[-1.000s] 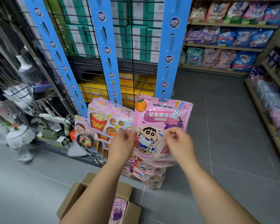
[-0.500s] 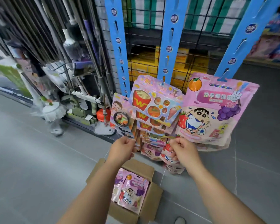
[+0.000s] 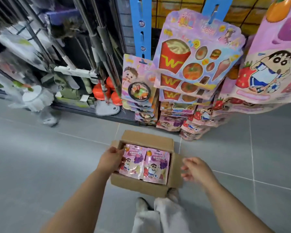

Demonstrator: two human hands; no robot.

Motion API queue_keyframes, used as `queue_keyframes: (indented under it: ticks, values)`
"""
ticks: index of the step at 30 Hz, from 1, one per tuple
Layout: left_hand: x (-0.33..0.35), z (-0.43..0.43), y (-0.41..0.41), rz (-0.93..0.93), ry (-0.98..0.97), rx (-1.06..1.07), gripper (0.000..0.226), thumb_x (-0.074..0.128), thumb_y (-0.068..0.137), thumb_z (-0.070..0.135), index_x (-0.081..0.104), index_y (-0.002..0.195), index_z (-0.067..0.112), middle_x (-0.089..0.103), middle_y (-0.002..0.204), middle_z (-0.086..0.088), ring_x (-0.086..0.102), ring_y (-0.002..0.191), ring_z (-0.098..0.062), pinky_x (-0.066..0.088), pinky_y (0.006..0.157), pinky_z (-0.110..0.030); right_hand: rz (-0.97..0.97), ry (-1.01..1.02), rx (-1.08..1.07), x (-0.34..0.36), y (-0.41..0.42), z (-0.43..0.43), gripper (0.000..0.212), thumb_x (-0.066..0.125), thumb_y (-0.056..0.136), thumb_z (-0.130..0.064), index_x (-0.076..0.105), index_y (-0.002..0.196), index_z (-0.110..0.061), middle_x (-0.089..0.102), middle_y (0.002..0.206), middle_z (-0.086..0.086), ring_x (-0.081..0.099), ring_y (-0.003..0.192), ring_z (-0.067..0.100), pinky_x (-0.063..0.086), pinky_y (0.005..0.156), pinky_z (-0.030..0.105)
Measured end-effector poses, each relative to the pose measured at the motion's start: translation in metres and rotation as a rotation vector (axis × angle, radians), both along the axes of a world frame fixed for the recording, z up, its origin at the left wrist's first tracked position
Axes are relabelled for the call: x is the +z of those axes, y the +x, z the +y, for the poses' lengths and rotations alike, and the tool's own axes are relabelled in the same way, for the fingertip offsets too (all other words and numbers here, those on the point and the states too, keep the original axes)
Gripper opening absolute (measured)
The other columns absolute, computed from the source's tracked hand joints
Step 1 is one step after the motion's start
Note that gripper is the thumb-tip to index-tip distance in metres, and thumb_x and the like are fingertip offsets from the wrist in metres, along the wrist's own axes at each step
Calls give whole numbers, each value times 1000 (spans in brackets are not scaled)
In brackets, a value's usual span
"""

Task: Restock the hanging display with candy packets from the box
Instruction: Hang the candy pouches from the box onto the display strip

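An open cardboard box [image 3: 146, 137] sits on the grey floor just ahead of my feet. Inside lie pink candy packets in two stacks, the left packet [image 3: 133, 161] and the right packet [image 3: 156, 167] on top. My left hand [image 3: 111, 158] is at the box's left side, fingers pinching the left packet's upper edge. My right hand [image 3: 194, 169] hovers over the box's right flap, fingers spread, holding nothing. Blue hanging strips [image 3: 139, 26] rise above, carrying fries-print packets [image 3: 196, 56] and pink cartoon packets [image 3: 272, 64].
Mops and cleaning tools [image 3: 84, 73] stand in a rack to the left of the display. More packets [image 3: 191, 125] hang low, almost touching the floor behind the box. My shoes [image 3: 143, 204] and trouser leg are right below the box. Grey tiled floor [image 3: 40, 157] spreads left and right.
Both hands have let go of the hung pink packet and dropped to the box. The view tilted down. My left hand now grips a packet in the box.
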State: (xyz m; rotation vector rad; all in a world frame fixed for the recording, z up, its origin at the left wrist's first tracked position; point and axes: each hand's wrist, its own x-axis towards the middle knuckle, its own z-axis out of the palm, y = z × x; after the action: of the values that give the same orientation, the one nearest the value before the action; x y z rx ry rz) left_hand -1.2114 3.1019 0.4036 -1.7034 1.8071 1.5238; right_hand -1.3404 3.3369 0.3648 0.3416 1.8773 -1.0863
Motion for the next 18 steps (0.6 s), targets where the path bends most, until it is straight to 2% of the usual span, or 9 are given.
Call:
queue_keyframes:
  ticks: [3, 5, 7, 9, 12, 15, 18]
  values:
    - [-30, -10, 5, -69, 4, 2, 18, 56, 91, 25, 52, 80, 11, 70, 94, -18, 68, 87, -34, 54, 84, -42, -72, 26, -17, -31, 4, -4, 16, 47, 97, -17, 53, 82, -17, 57, 72, 5, 54, 56, 18, 46, 44, 23]
    - [-58, -20, 7, -101, -5, -16, 21, 59, 82, 34, 53, 82, 14, 71, 98, -18, 68, 93, -36, 54, 88, -44, -83, 43, -18, -57, 6, -11, 12, 48, 96, -17, 55, 88, -14, 58, 74, 5, 55, 59, 18, 48, 49, 25]
    - [-95, -32, 12, -140, 1, -33, 36, 54, 65, 43, 55, 88, 16, 72, 97, -16, 67, 95, -36, 52, 91, -47, -73, 57, -31, -84, 7, -20, 9, 50, 95, -17, 57, 95, -13, 60, 79, 5, 57, 64, 19, 52, 58, 29]
    - [-135, -44, 16, -189, 23, -52, 45, 52, 62, 44, 56, 96, 14, 72, 96, -13, 68, 93, -33, 52, 89, -45, -69, 70, -47, -111, 8, -31, 6, 51, 94, -16, 57, 91, -16, 61, 80, 6, 57, 68, 20, 54, 71, 35]
    - [-177, -52, 15, -255, 39, -136, 33, 58, 79, 31, 57, 104, 9, 71, 98, -16, 67, 95, -34, 52, 87, -42, -88, 109, -57, -160, 12, -49, 9, 54, 93, -16, 57, 85, -18, 59, 75, 4, 54, 66, 18, 54, 75, 35]
    - [-237, -64, 15, -301, 15, -222, 30, 55, 91, 25, 57, 109, 2, 66, 94, -17, 64, 96, -36, 51, 84, -38, -39, 173, 15, -223, 18, -64, 13, 58, 90, -23, 64, 96, -13, 57, 68, -2, 54, 64, 15, 49, 73, 31]
    - [-295, -76, 16, -368, -36, -397, 33, 50, 96, 31, 59, 113, 4, 66, 108, -19, 61, 94, -33, 45, 80, -32, -24, 243, 64, -287, 27, -70, 22, 62, 85, -27, 65, 101, -12, 64, 84, -1, 61, 81, 17, 43, 69, 23]
